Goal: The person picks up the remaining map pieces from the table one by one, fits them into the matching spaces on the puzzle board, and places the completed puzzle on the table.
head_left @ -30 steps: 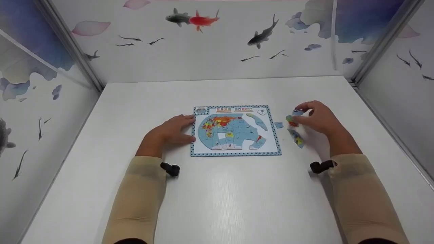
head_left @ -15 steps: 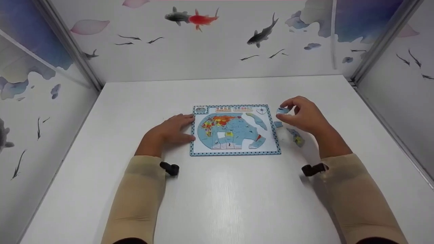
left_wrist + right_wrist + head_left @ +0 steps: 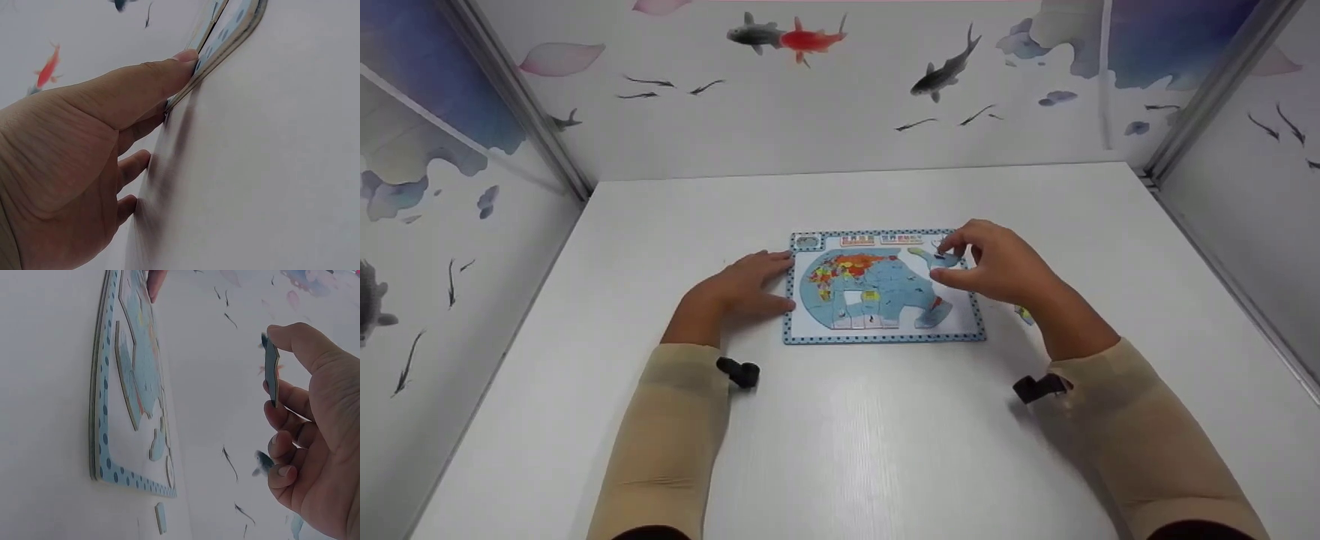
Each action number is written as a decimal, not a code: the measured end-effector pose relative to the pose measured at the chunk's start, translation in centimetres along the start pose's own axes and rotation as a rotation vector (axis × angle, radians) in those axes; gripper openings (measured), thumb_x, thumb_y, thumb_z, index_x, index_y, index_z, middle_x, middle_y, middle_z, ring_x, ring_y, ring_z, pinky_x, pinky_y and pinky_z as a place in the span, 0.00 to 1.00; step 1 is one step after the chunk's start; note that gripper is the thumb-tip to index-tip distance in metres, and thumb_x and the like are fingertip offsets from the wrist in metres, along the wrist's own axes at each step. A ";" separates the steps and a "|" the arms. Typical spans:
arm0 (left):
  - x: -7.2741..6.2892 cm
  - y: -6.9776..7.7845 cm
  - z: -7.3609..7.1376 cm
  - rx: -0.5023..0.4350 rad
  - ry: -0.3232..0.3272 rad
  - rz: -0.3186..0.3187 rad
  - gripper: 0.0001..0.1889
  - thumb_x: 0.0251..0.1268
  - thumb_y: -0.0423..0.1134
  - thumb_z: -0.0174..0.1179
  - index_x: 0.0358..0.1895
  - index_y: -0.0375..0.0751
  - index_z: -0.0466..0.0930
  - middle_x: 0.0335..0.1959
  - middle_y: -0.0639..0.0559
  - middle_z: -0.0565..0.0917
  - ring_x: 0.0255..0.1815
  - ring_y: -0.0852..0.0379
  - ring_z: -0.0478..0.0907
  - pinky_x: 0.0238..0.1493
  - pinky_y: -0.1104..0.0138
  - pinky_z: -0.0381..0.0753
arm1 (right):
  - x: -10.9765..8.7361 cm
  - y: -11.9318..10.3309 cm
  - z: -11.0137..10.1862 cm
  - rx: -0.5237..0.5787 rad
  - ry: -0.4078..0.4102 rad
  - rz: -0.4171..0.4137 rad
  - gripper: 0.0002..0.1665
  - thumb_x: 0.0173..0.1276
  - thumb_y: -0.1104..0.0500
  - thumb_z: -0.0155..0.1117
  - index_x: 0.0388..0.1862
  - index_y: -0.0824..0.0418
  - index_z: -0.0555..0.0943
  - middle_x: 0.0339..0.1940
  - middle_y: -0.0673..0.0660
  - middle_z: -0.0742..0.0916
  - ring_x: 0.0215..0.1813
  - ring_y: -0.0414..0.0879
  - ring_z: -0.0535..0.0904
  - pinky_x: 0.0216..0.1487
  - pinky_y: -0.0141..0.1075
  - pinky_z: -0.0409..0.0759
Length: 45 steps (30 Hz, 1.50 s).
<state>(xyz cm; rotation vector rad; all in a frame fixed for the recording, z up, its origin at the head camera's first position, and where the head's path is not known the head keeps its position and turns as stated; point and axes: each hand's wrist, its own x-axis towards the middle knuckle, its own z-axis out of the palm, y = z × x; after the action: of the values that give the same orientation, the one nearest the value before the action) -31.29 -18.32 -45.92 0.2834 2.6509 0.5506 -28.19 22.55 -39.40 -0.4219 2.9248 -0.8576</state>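
A right hand (image 3: pixel 1005 262) pinches a puzzle piece (image 3: pixel 271 371) above the map board (image 3: pixel 885 339) whose edge a spread left hand (image 3: pixel 739 286) touches.

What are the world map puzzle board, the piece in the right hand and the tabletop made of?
World map puzzle board: probably thin wood or fibreboard with a printed face; its edge looks brown and layered.
Held puzzle piece: likely the same, with a tan edge and blue face.
Tabletop: perhaps white laminate or painted wood, showing faint streaks and a soft sheen.
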 end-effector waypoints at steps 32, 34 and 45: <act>-0.3 0.3 0.1 0.025 0.018 0.010 0.47 0.67 0.63 0.69 0.86 0.74 0.53 0.91 0.61 0.51 0.94 0.47 0.39 0.89 0.38 0.48 | 0.6 -2.3 4.2 -0.085 -0.216 0.004 0.20 0.62 0.40 0.81 0.51 0.42 0.88 0.48 0.47 0.86 0.52 0.50 0.81 0.50 0.42 0.83; -0.3 0.3 0.1 0.026 0.019 0.014 0.47 0.68 0.62 0.69 0.86 0.74 0.53 0.91 0.61 0.51 0.94 0.47 0.39 0.89 0.38 0.48 | 0.7 -2.2 4.5 -0.092 -0.228 0.014 0.20 0.61 0.39 0.82 0.49 0.41 0.89 0.46 0.47 0.87 0.53 0.50 0.80 0.51 0.43 0.81; -0.3 0.3 0.0 0.021 0.020 0.021 0.47 0.68 0.62 0.70 0.86 0.72 0.54 0.91 0.62 0.51 0.94 0.47 0.39 0.90 0.39 0.47 | 0.9 -1.6 5.8 -0.140 -0.273 0.036 0.20 0.59 0.38 0.84 0.46 0.41 0.91 0.46 0.46 0.88 0.52 0.49 0.81 0.56 0.44 0.83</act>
<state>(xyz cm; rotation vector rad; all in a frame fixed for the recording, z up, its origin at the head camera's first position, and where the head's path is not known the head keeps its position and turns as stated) -30.97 -18.18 -45.70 0.3136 2.6772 0.5346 -27.87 17.99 -43.37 -0.4539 2.7374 -0.5437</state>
